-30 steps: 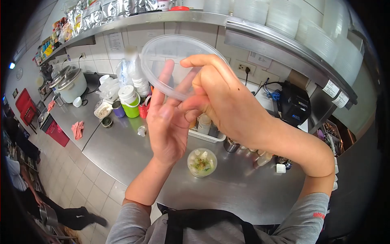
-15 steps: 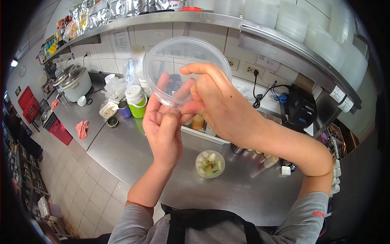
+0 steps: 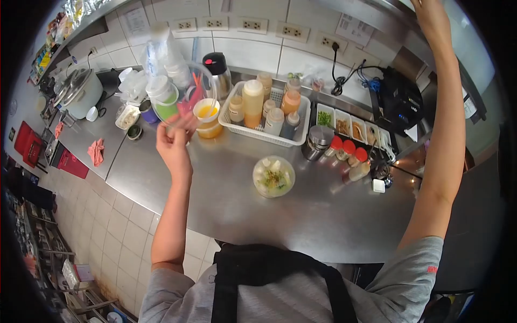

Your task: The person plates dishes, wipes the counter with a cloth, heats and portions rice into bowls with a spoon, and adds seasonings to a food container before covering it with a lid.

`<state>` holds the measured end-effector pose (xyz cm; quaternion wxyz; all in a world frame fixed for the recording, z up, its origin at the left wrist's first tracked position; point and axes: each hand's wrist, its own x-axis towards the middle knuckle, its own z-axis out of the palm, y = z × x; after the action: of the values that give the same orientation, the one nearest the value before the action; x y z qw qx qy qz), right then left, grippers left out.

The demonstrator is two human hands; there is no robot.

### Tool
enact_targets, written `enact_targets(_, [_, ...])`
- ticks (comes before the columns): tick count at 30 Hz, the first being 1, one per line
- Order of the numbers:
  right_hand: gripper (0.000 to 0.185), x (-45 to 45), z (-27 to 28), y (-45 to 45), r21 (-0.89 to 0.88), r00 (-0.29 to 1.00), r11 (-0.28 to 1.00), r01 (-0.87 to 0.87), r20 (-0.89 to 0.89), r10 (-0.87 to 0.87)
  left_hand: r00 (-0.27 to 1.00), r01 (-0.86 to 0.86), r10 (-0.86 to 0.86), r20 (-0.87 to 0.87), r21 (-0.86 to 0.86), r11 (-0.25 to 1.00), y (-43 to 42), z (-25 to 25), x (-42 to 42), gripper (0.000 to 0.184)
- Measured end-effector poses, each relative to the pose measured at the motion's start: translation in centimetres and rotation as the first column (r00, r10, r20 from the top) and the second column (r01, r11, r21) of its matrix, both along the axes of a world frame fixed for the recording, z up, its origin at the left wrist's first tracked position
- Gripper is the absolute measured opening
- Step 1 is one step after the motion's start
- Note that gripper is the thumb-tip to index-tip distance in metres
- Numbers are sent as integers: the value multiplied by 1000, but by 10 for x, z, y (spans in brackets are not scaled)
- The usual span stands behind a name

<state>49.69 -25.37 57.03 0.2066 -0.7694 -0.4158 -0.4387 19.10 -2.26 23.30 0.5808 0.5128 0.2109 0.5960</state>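
Observation:
A clear round plastic lid (image 3: 211,76) is tilted upright in my left hand (image 3: 176,141), whose fingers are closed on its lower edge and slightly blurred. Through and behind the lid show a green and white jug (image 3: 163,97) and a tub of yellow-orange liquid (image 3: 208,110). My right hand (image 3: 432,24) is raised to the shelf at the upper right; its fingers run out of the frame, so what they touch is hidden. On the steel counter between my arms stands an open clear bowl (image 3: 274,176) with pale pieces, broth and green and brown garnish.
Behind the bowl is a white basket (image 3: 293,141) of squeeze bottles. To its right are a steel canister (image 3: 318,142), red-capped jars (image 3: 344,149) and a topping tray (image 3: 350,125). A black printer (image 3: 398,102) and overhead shelf (image 3: 361,13) bound the right side.
My hands have parted. The left has moved left and down with the clear lid, while the right has let go of it and risen to the upper right. The view has tilted down.

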Motion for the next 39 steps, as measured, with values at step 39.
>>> enact_targets(39, [46,-101,-523,13,-252,695,907,-338,-717,59,363,627,226,-904,416,659,-109,-191,83,73])
